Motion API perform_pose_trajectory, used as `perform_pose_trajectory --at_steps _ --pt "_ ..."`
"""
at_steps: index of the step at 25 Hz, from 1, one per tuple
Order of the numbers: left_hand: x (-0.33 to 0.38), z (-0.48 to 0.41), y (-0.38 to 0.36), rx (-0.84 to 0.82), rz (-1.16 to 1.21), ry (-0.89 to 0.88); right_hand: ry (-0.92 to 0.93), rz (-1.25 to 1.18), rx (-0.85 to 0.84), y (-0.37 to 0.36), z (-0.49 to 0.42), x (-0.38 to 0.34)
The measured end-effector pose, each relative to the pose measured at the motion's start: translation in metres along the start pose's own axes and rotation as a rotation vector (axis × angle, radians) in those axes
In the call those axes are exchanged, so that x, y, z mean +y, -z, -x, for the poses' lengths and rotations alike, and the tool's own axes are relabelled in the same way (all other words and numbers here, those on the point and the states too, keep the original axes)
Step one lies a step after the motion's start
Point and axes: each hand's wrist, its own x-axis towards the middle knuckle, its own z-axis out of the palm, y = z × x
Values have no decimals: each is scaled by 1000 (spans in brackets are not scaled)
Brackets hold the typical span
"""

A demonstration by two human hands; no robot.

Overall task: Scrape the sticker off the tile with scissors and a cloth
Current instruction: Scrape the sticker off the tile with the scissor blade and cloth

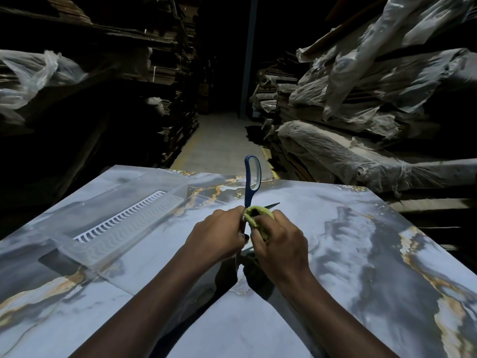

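Marbled grey glossy tile (335, 254) lay beneath; my left hand (216, 236) gripped blue-handled steel scissors (251, 177), right hand (281, 244) pinching yellow-green cloth (258, 213) round the blade. Sticker unseen; progress unclear.

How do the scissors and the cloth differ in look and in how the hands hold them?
The scissors are rigid, with a blue handle loop standing up above the hands; the cloth is soft, yellow-green and bunched. The left hand holds the scissors near the pivot, while the right hand presses the cloth around a blade. Most of the scissors show; the cloth is largely hidden in the grip. Both are held above the marble-pattern tile.
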Motion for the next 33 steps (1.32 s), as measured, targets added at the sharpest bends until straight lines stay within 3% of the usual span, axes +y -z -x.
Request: perform_pose_trajectory --at_steps 1,5,8,9,13,17,18,21,22,24,27,28,31,33 --pt "0 0 1 1 -1 2 6 27 7 -2 -3 1" --pt "-1 0 2 -35 5 25 -253 -83 57 0 -17 20" --pt "0 -1 2 -31 1 -8 -9 -50 9 -3 -3 15" --pt "0 -1 3 -35 -2 -13 -7 -32 22 -5 -4 15" --pt "-2 -4 -1 -41 -30 -5 -439 -224 142 -6 -20 34" --pt "-6 -7 -2 -54 20 -24 -152 -259 89 -6 -2 19" --pt "-8 -8 -1 -73 46 -25 -179 -235 82 -10 -4 20" --pt "-12 -9 -3 -99 117 -3 -613 -316 200 -10 -22 43" --pt "-12 -9 -4 -92 112 1 -670 -355 265 -8 -22 50" --pt "-11 -10 -5 -79 97 -11 -548 -393 329 -1 -15 47" --pt "-11 -11 -5 -80 112 -27 -217 -418 71 -8 1 18" --pt "-11 -11 -4 -82 104 -25 -214 -362 34 -13 -1 21" --pt "-9 -10 -4 -78 82 -3 -575 -260 169 -12 -19 46" --pt "-7 -10 -5 -74 42 2 -554 -283 258 -5 -15 53"
